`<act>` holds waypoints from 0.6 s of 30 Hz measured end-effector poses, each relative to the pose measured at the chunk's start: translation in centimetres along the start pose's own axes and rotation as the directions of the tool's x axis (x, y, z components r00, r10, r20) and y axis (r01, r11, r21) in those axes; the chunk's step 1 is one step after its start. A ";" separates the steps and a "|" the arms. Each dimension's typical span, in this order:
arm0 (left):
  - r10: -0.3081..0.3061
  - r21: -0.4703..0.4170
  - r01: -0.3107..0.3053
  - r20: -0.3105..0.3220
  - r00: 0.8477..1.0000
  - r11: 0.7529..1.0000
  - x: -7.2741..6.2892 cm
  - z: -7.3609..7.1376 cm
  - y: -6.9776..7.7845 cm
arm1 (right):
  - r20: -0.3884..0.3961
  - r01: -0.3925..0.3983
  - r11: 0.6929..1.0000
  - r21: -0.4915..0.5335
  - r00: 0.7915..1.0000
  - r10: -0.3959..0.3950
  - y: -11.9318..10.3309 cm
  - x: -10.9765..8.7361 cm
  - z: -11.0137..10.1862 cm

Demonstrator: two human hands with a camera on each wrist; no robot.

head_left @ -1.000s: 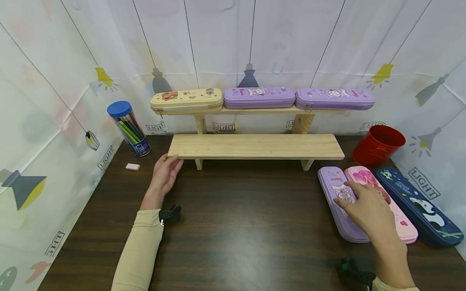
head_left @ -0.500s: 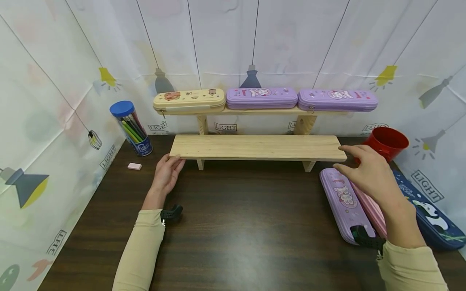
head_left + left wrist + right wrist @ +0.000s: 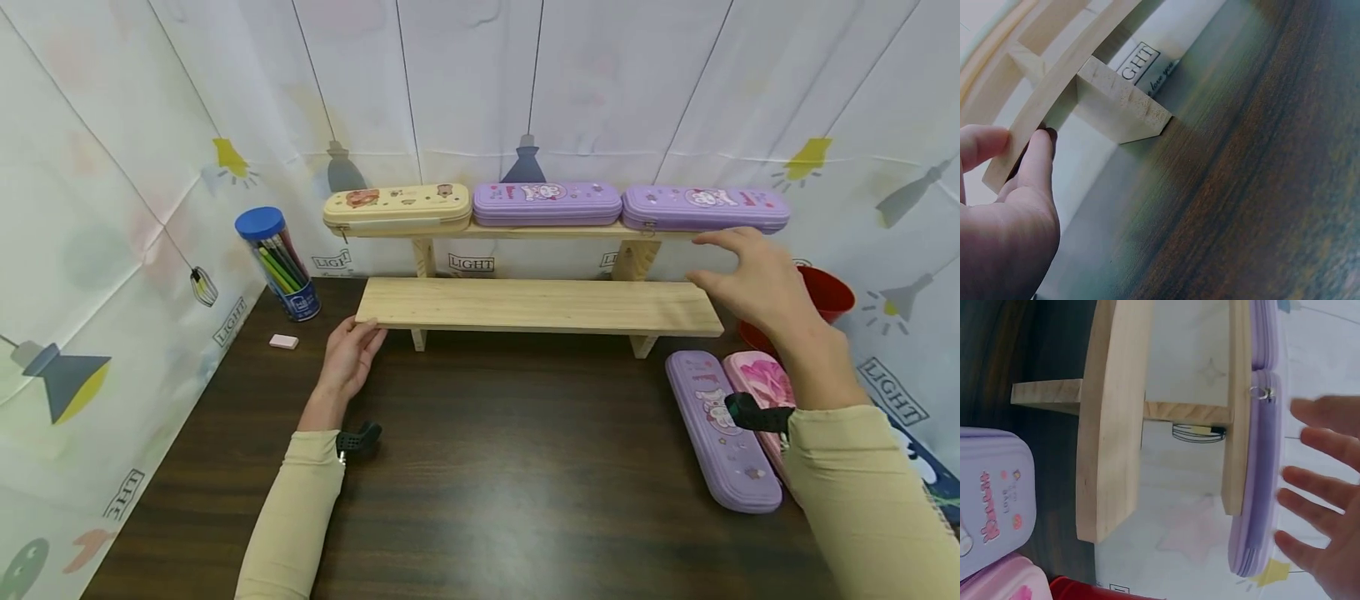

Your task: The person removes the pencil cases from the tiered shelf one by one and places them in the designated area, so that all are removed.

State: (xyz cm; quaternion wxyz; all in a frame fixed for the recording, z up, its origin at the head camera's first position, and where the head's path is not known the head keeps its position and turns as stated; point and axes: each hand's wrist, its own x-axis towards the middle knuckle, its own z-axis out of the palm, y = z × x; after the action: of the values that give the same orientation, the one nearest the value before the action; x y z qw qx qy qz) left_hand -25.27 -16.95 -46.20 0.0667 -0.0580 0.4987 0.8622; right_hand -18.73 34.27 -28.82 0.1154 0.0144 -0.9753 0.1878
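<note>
A two-tier wooden shelf (image 3: pixel 540 304) stands at the back of the table. My left hand (image 3: pixel 349 357) pinches the front left corner of its lower board, thumb on top and fingers underneath, as the left wrist view shows. My right hand (image 3: pixel 768 283) is raised with fingers spread, in front of the right end of the upper board, near the right purple pencil case (image 3: pixel 705 208); nothing is in its grip. Beside that case on the upper board lie another purple pencil case (image 3: pixel 547 204) and a cream pencil case (image 3: pixel 397 208). The right case overhangs the board's end in the right wrist view.
At the right lie a purple pencil case (image 3: pixel 723 433), a pink pencil case (image 3: pixel 757 379) and a navy pencil case (image 3: pixel 930 471), partly behind my right arm. Behind them is a red bucket (image 3: pixel 828 292). A pencil tub (image 3: pixel 281 267) and a pink eraser (image 3: pixel 283 342) are at the left.
My right hand has risen from over the pencil cases on the table, past the lower board's right end, to the upper board. My left hand has kept its hold on the shelf corner.
</note>
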 end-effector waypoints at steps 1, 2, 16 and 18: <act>0.001 0.001 -0.001 -0.001 1.000 1.000 0.0 0.0 0.0 | -0.014 -0.003 1.000 -0.001 1.000 0.003 0.1 0.4 0.0; 0.001 0.002 -0.001 0.000 1.000 1.000 0.1 0.0 0.0 | -0.026 -0.006 1.000 -0.004 1.000 0.006 0.1 0.8 -0.1; 0.012 -0.008 -0.012 -0.015 1.000 1.000 0.3 -0.2 -0.2 | -0.029 0.065 0.997 -0.040 0.997 -0.067 1.2 6.2 -0.7; 0.012 -0.011 -0.012 -0.019 1.000 1.000 0.4 -0.2 -0.2 | -0.016 0.086 0.995 -0.040 0.996 -0.087 1.5 6.7 -0.7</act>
State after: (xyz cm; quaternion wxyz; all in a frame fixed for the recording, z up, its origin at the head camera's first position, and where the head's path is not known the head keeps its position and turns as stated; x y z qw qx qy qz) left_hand -25.62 -17.03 -46.53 0.0564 -0.0638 0.4950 0.8647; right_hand -25.18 36.01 -27.22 0.1321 0.0527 -0.9762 0.1636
